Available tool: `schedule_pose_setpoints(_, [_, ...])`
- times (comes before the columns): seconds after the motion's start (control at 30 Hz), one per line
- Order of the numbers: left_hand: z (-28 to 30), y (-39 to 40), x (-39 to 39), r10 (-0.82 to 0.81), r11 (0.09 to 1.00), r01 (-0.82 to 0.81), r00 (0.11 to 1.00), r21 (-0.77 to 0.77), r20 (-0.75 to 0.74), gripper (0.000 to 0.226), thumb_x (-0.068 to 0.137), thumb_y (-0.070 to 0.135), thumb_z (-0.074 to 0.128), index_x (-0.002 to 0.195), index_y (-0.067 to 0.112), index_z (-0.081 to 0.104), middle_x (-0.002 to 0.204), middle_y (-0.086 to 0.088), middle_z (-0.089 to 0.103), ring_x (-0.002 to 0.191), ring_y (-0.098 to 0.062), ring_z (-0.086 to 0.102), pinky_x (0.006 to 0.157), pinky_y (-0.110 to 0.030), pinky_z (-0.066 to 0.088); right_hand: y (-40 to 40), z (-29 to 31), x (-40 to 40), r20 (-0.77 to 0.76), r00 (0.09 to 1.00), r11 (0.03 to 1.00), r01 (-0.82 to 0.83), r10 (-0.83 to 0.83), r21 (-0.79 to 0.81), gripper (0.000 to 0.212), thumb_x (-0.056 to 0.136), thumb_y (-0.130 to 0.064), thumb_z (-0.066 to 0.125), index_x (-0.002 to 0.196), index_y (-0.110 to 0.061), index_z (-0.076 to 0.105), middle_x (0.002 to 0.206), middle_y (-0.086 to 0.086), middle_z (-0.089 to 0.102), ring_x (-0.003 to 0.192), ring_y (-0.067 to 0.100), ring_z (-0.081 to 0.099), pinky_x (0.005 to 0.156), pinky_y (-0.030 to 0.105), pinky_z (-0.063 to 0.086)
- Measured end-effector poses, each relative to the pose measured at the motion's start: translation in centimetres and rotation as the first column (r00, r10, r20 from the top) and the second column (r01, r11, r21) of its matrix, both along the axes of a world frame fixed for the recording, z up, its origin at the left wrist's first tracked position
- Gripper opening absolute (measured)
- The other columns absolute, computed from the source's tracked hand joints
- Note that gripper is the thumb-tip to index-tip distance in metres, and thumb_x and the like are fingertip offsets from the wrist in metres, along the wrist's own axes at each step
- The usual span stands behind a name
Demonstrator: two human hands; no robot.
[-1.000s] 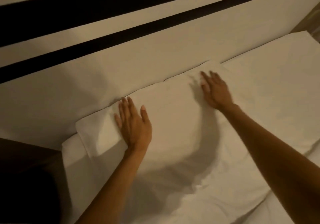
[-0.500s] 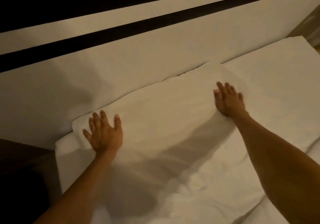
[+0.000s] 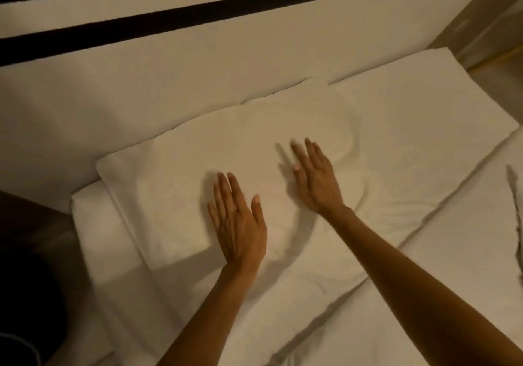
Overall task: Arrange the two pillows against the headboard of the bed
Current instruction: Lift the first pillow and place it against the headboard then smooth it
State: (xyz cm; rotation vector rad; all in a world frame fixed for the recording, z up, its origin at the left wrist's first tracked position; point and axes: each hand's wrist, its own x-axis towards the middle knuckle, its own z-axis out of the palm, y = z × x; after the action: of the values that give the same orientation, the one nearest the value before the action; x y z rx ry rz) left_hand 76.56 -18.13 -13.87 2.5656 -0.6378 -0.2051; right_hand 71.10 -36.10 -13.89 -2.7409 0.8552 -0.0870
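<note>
A white pillow (image 3: pixel 181 167) lies flat at the left head of the bed, its far edge touching the pale headboard (image 3: pixel 198 76). A second white pillow (image 3: pixel 418 105) lies to its right, also along the headboard, with the two near corners meeting. My left hand (image 3: pixel 237 221) rests palm down on the left pillow's near middle, fingers straight and slightly apart. My right hand (image 3: pixel 314 178) lies flat on the same pillow a little farther in and to the right. Neither hand holds anything.
The headboard carries two dark horizontal stripes (image 3: pixel 198 17). A white sheet (image 3: pixel 467 238) covers the mattress on the right, with a crease running diagonally. Left of the bed is a dark gap (image 3: pixel 31 266). A beige wall corner (image 3: pixel 486 25) stands at the far right.
Both hands have slid from the pillow's outer ends toward its middle and now lie close together. The view has shifted slightly, showing more of the right pillow.
</note>
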Motion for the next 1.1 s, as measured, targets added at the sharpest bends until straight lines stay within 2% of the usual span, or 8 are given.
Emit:
schedule_pose_setpoints(0.23, [-7.2, 5.0, -1.8, -0.151, 0.974, 0.131, 0.984, 0.183, 0.098, 0.073, 0.099, 0.052, 0.009, 0.151, 0.005, 0.029, 0.158, -0.010, 0.028, 0.146, -0.025, 0.029, 0.119, -0.040, 0.013, -0.1, -4.9, -2.5, -0.039, 0.992, 0.992, 0.122, -0.120, 0.038, 0.053, 0.102, -0.044, 0.016, 0.154, -0.036, 0.015, 0.164, -0.001, 0.006, 0.152, 0.017, 0.004, 0.122, 0.039, 0.004])
schedule_pose_setpoints(0.47, [-7.7, 11.7, -0.3, 0.057, 0.969, -0.070, 0.997, 0.236, 0.059, 0.081, 0.096, 0.057, 0.007, 0.151, 0.003, 0.030, 0.159, -0.015, 0.027, 0.146, -0.031, 0.029, 0.115, -0.056, 0.018, -10.4, -2.6, -10.0, -0.346, 0.801, 0.863, 0.501, -0.489, -0.061, 0.062, 0.100, -0.051, 0.013, 0.156, -0.026, 0.001, 0.164, 0.005, 0.000, 0.152, 0.024, 0.002, 0.122, 0.050, 0.004])
schedule_pose_setpoints(0.63, [-3.4, 9.8, -1.1, 0.078, 0.986, -0.084, 0.996, 0.146, 0.042, 0.085, 0.096, 0.059, 0.004, 0.148, -0.003, 0.032, 0.157, -0.020, 0.027, 0.146, -0.034, 0.028, 0.115, -0.056, 0.020, -9.4, 1.3, -10.6, -0.257, 0.827, 0.862, 0.504, -0.500, -0.052, 0.062, 0.101, -0.048, 0.016, 0.156, -0.021, 0.005, 0.164, 0.011, 0.005, 0.151, 0.028, 0.005, 0.121, 0.050, 0.011])
schedule_pose_setpoints(0.77, [-3.4, 9.7, -4.9, -0.161, 0.968, 0.155, 0.987, 0.199, 0.014, 0.097, 0.088, 0.073, 0.008, 0.151, 0.001, 0.026, 0.159, -0.019, 0.023, 0.147, -0.031, 0.020, 0.117, -0.046, 0.005, -5.1, 0.4, -9.1, -0.228, 0.905, 0.927, 0.374, -0.360, 0.019, 0.059, 0.102, -0.043, 0.021, 0.156, -0.023, 0.006, 0.164, 0.010, 0.006, 0.151, 0.028, 0.008, 0.120, 0.047, 0.014])
schedule_pose_setpoints(0.87, [-6.3, 11.9, -5.7, -0.251, 0.928, 0.242, 0.968, 0.285, -0.003, 0.096, 0.086, 0.075, 0.007, 0.151, 0.006, 0.023, 0.158, -0.014, 0.028, 0.150, -0.022, 0.008, 0.116, -0.044, 0.009, -2.8, -2.4, -9.8, -0.270, 0.937, 0.971, 0.236, -0.220, 0.028, 0.059, 0.102, -0.047, 0.016, 0.156, -0.028, 0.000, 0.164, 0.006, -0.001, 0.152, 0.026, 0.004, 0.120, 0.048, 0.012])
schedule_pose_setpoints(0.93, [-7.9, 13.2, -5.0, -0.263, 0.918, 0.249, 0.965, 0.310, 0.005, 0.093, 0.086, 0.074, 0.008, 0.152, 0.010, 0.021, 0.159, -0.009, 0.028, 0.152, -0.014, -0.003, 0.119, -0.040, 0.004, -2.9, -4.4, -10.8, -0.323, 0.916, 0.966, 0.258, -0.239, 0.015, 0.060, 0.101, -0.048, 0.013, 0.155, -0.029, -0.004, 0.164, 0.003, -0.006, 0.152, 0.024, 0.002, 0.120, 0.048, 0.010])
schedule_pose_setpoints(1.0, [-8.6, 14.3, -4.1, -0.245, 0.916, 0.234, 0.970, 0.327, -0.008, 0.092, 0.088, 0.073, 0.008, 0.151, 0.007, 0.026, 0.158, -0.009, 0.028, 0.150, -0.019, 0.011, 0.120, -0.038, 0.000, -4.1, -5.4, -11.8, -0.379, 0.861, 0.934, 0.356, -0.339, -0.028, 0.060, 0.102, -0.045, 0.013, 0.155, -0.025, -0.007, 0.164, 0.002, -0.008, 0.152, 0.023, 0.000, 0.121, 0.049, 0.008])
schedule_pose_setpoints(1.1, [-8.3, 16.0, -4.1, -0.195, 0.920, 0.199, 0.980, 0.338, -0.047, 0.093, 0.091, 0.069, 0.006, 0.148, 0.000, 0.032, 0.156, -0.014, 0.033, 0.142, -0.026, 0.028, 0.115, -0.047, 0.016, -5.7, -4.7, -13.8, -0.434, 0.766, 0.867, 0.493, -0.473, -0.074, 0.062, 0.103, -0.041, 0.015, 0.155, -0.017, -0.006, 0.164, 0.006, -0.006, 0.152, 0.025, -0.001, 0.122, 0.050, 0.007])
